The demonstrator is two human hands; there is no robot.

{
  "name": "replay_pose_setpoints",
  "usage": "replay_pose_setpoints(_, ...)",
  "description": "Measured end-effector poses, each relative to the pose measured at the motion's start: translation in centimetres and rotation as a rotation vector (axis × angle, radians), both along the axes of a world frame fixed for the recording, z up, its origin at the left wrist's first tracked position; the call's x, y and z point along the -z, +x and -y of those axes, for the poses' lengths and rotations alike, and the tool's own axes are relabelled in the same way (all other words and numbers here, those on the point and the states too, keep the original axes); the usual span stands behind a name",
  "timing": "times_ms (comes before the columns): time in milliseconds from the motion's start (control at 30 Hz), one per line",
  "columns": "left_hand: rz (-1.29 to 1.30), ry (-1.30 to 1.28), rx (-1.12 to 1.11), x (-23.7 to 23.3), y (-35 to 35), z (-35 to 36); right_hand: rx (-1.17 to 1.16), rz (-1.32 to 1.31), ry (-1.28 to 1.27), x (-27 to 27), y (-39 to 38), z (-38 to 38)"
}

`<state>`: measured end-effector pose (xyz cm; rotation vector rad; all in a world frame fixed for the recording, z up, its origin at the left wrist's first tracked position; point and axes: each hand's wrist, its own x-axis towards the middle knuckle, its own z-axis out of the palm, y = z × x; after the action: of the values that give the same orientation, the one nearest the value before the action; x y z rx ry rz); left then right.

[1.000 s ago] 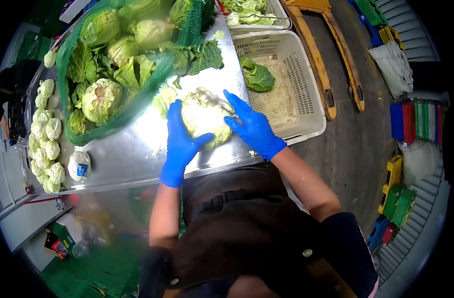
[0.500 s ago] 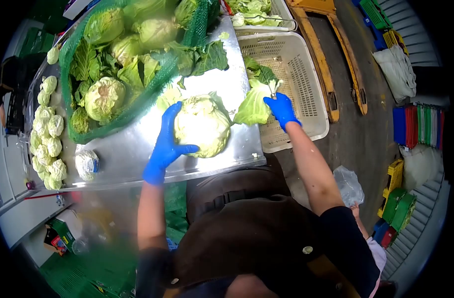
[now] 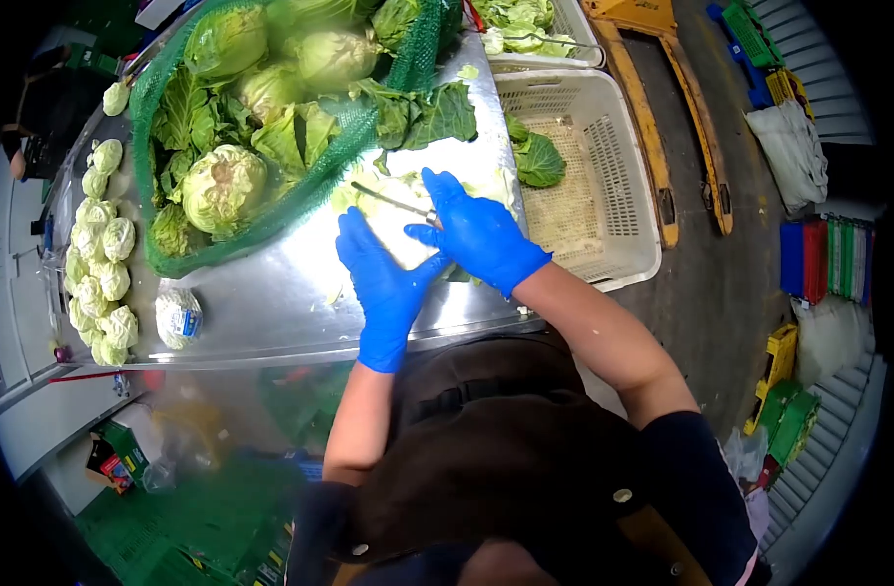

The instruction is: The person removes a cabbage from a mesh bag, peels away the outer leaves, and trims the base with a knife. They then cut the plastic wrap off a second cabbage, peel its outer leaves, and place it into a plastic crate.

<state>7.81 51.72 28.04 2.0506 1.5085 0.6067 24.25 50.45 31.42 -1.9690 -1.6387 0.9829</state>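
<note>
Cabbage [image 3: 396, 232] lies by the worktop's [image 3: 247, 317] near right corner, the left hand [image 3: 381, 285] against it, fingers spread wide. The right hand's [image 3: 481, 239] fingers seem closed around a knife [image 3: 393, 199], apparently trimming; cutting calls for steadiness, fingertips clear.

Reads plain blue on left hand [image 3: 383, 288] and right hand [image 3: 478, 232]. Runs from pale green to near-white on cabbage [image 3: 400, 242]. Shows dark on knife [image 3: 390, 200]; green, mesh-patterned, on net [image 3: 344, 146]; silvery grey on tabletop [image 3: 271, 322]; off-white, slot-patterned, on crate [image 3: 618, 186]; orange-yellow on pallet jack [image 3: 635, 122]; dark brown on apron [image 3: 486, 449].
</note>
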Motion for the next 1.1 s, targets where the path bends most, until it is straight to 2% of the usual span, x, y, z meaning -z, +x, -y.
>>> replay_pose_setpoints(33, -0.026, -0.004, 0.012, -0.1, 0.0, 0.3, -0.007, 0.119, -0.017, 0.5, -0.3, -0.5)
replay_pose_setpoints(100, -0.061, 0.014, 0.018, -0.8, 0.6, 0.6, -0.172, 0.239, 0.235, 2.3, 1.4, -1.4)
replay_pose_setpoints(133, -0.028, -0.016, 0.012, -1.4, 0.9, 0.2, -0.158, 0.102, 0.113, 3.2, 2.9, -3.2)
replay_pose_setpoints(200, -0.019, 0.004, 0.094, -1.2, 0.8, -0.5, 0.082, 0.112, -0.149, 3.8, 7.0, -5.2)
replay_pose_setpoints(233, -0.019, 0.003, 0.125, -1.0, 0.2, -0.5, 0.049, 0.116, -0.19, 3.9, 8.1, -4.7)
replay_pose_setpoints(267, -0.019, 0.004, 0.154, -0.6, -0.6, -0.5, 0.079, -0.006, -0.152, 5.7, 8.3, -4.1)
replay_pose_setpoints(333, 0.029, -0.002, 0.188, -0.1, -2.0, -0.9, 0.211, 0.012, -0.011, 4.9, 5.9, -2.3)
replay_pose_setpoints(400, 0.127, -0.038, 0.272, -0.2, -3.6, -2.2, 0.361, -0.001, 0.084, 8.6, 6.8, -0.6)
replay_pose_setpoints(467, 0.178, -0.074, 0.424, -0.2, -5.3, -4.1, 0.639, -0.443, -0.246, 12.2, 9.8, 2.2)
replay_pose_setpoints(533, 0.233, -0.12, 0.551, 0.0, -6.7, -5.4, 0.522, 0.058, -0.133, 10.9, 10.7, 4.0)
replay_pose_setpoints(567, 0.119, -0.127, 0.619, -1.1, -6.7, -6.1, 0.487, 0.224, 0.057, 7.3, 8.6, 4.4)
replay_pose_setpoints(633, 0.062, -0.133, 0.71, -2.2, -6.0, -7.2, 0.424, 0.107, 0.247, 2.4, 5.0, 2.7)
replay_pose_setpoints(667, 0.036, -0.132, 0.756, -2.7, -5.8, -7.3, 0.346, -0.046, 0.122, -1.1, 3.2, 1.9)
replay_pose_setpoints(700, 0.236, -0.241, 0.683, -3.4, -5.5, -7.1, 0.215, -0.099, 0.073, -0.3, 2.1, 1.4)
replay_pose_setpoints(733, 0.29, -0.207, 0.598, -3.2, -5.5, -6.6, 0.085, -0.152, 0.026, 1.0, 1.4, 1.2)
replay_pose_setpoints(800, 0.394, -0.13, 0.439, -1.7, -6.0, -5.1, 0.148, -0.13, 0.185, 2.9, 0.9, 1.3)
replay_pose_setpoints(833, 0.549, -0.323, 0.294, -0.8, -4.5, -3.5, 0.176, -0.117, 0.259, 3.2, 0.8, 1.3)
replay_pose_setpoints(867, 0.082, -0.064, 0.249, -0.6, -3.8, -2.7, 0.169, -0.061, 0.256, 3.1, 0.7, 1.5)
replay_pose_setpoints(933, 0.072, -0.059, 0.079, -0.6, -1.5, -2.5, 0.16, 0.048, 0.252, 1.6, 0.5, 1.5)
replay_pose_setpoints(967, 0.081, -0.022, 0.064, -0.6, -0.8, -2.5, 0.127, 0.156, 0.164, -0.1, 0.6, 1.6)
replay_pose_setpoints(1067, 0.113, 0.039, 0.03, -0.7, 0.1, -2.8, 0.006, 0.206, 0.025, -1.4, 0.4, 1.9)
replay_pose_setpoints(1100, 0.121, 0.022, 0.036, -0.8, 0.1, -2.9, -0.022, 0.252, 0.079, -0.5, 0.1, 1.8)
